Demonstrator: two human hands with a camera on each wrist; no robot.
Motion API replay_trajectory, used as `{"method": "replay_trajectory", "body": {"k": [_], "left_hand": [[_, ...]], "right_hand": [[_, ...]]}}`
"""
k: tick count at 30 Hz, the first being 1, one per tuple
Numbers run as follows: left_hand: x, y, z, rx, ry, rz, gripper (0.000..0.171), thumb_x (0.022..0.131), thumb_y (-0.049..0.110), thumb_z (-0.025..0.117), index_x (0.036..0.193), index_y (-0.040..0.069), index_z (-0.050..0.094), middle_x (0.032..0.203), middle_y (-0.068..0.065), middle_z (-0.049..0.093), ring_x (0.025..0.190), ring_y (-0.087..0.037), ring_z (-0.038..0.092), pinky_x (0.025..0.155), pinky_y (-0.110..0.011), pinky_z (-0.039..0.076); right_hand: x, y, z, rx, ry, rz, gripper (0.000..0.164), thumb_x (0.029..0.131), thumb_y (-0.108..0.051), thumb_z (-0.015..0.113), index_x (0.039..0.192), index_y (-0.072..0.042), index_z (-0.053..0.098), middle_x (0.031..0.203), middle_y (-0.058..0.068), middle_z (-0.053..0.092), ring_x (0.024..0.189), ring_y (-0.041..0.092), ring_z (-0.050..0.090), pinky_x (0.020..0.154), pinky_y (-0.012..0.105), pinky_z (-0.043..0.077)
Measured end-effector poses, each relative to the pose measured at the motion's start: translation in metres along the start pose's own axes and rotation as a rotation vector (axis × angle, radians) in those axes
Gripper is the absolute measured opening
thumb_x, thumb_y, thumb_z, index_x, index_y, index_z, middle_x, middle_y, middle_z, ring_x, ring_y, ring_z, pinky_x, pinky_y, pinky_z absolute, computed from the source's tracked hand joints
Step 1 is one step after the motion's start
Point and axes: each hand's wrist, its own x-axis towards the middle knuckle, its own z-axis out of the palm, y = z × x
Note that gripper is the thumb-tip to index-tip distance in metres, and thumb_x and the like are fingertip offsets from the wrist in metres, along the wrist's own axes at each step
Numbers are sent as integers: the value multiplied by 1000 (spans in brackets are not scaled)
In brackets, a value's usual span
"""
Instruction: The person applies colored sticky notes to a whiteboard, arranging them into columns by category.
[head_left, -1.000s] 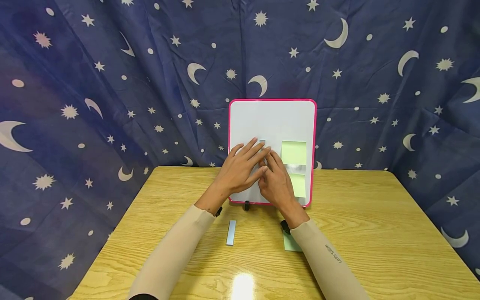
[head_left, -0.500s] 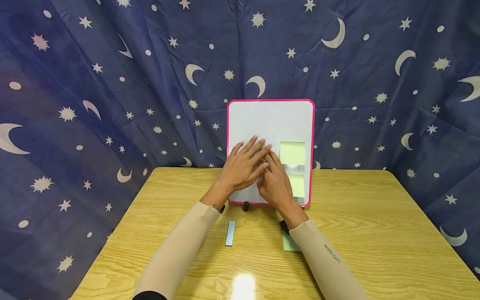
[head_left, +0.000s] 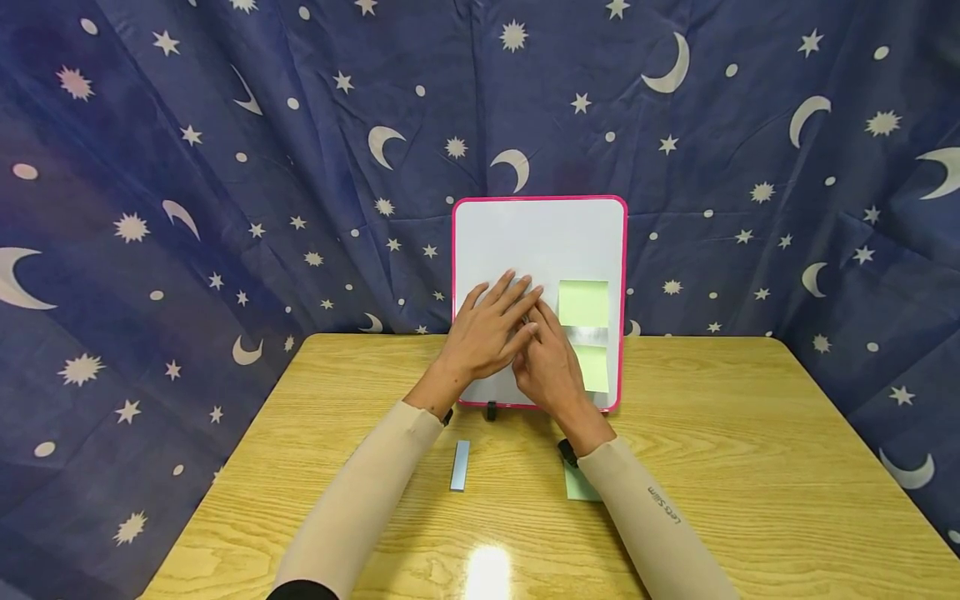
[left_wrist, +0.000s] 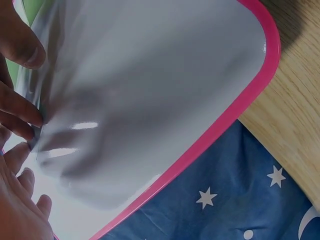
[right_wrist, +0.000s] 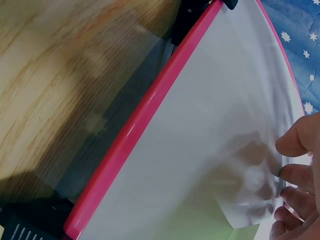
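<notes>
A whiteboard (head_left: 525, 233) with a pink rim stands upright on the table. My left hand (head_left: 483, 337) lies across its middle, fingers long and spread. Beside it my right hand (head_left: 551, 367) reaches under the left fingers, its fingertips against the board. Between the hands, a narrow grey-blue strip on the board is almost wholly covered. In the right wrist view several fingertips (right_wrist: 295, 175) line up along the board's glossy surface. Fingertips (left_wrist: 30, 112) meet along the strip's edge in the left wrist view. Two pale green sticky notes (head_left: 583, 303) hang on the right side, one above the other.
On the wooden table (head_left: 720, 433) lies a light blue strip (head_left: 460, 467) in front of the board. A green pad of notes (head_left: 581, 485) is partly under the right forearm. Small black feet (head_left: 491, 411) hold the board up. A blue star-patterned curtain (head_left: 337, 167) hangs behind.
The left fingers have shifted slightly to the right and over the strip on the board, whose top end showed earlier. The right hand stays nearly in place. The view has drifted a little.
</notes>
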Motion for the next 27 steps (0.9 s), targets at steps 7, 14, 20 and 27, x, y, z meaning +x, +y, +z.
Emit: {"method": "replay_trajectory", "body": {"k": [7,14,20,27], "left_hand": [[-2,-2,-2,12,-8,-15,63,112,52,39,169,25,32,173,-1,30,164,-23,17,129,-52,20],[-3,-3,-5,31,-30,-45,63,112,54,36,169,26,32,173,0,31,164,-23,16,129,-52,20],[-6,-5,-5,21,-33,-46,62,113,53,36,168,24,33,173,-2,31,164,-24,17,129,-52,22],[-9,-4,-5,14,-28,-43,63,112,53,37,168,24,34,172,-3,33,163,-25,18,128,-52,24]], "right_hand": [[1,1,1,-13,-6,0,59,87,-3,69,143,15,57,157,27,50,152,39,40,129,48,24],[-1,1,2,6,-12,24,56,89,-5,70,141,14,59,154,27,53,150,39,43,130,46,24],[-3,1,3,25,-30,51,55,91,-4,68,142,15,57,156,29,49,152,41,41,131,45,21],[-3,0,3,20,4,27,59,90,-4,69,144,14,55,155,30,50,149,43,44,130,47,23]]}}
